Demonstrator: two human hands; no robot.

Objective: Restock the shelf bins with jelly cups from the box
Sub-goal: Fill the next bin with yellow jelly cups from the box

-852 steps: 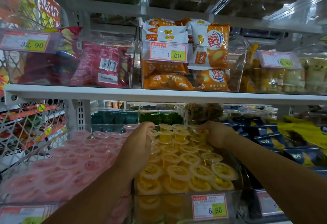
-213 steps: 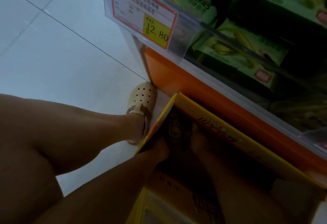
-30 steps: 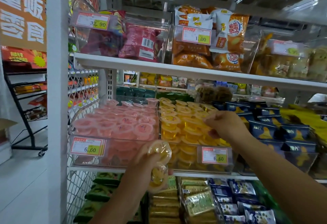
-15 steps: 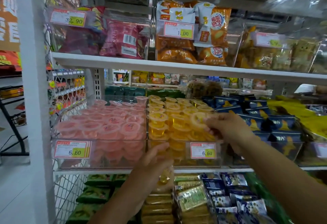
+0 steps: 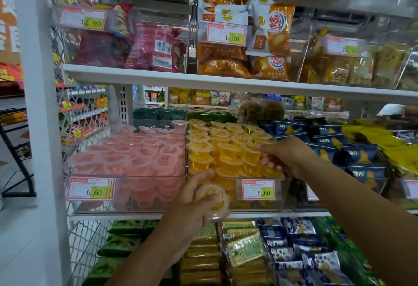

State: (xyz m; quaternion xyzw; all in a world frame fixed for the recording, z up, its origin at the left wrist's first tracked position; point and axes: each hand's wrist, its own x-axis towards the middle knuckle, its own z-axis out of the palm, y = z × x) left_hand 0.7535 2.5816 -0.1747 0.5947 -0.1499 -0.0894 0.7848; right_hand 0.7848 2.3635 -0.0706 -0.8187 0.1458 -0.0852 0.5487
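White shop shelf (image 5: 108, 216) carries a pink-cup bin (image 5: 135, 197) and, at its 3 o'clock, the yellow-cup bin (image 5: 280, 195). Left hand (image 5: 192, 205) grips a jelly cup (image 5: 213, 202) at that bin's 6 o'clock; right hand (image 5: 287, 157) rests among cups at 3 o'clock, grip unclear

A snack shop: white shelves (image 5: 226, 81) carry clear bins (image 5: 281, 197) of packaged snacks (image 5: 274, 25) fronted by red-and-yellow price tags (image 5: 258, 189), one reading 6.60 just below the fingers (image 5: 270, 164) of the right hand (image 5: 288, 157).
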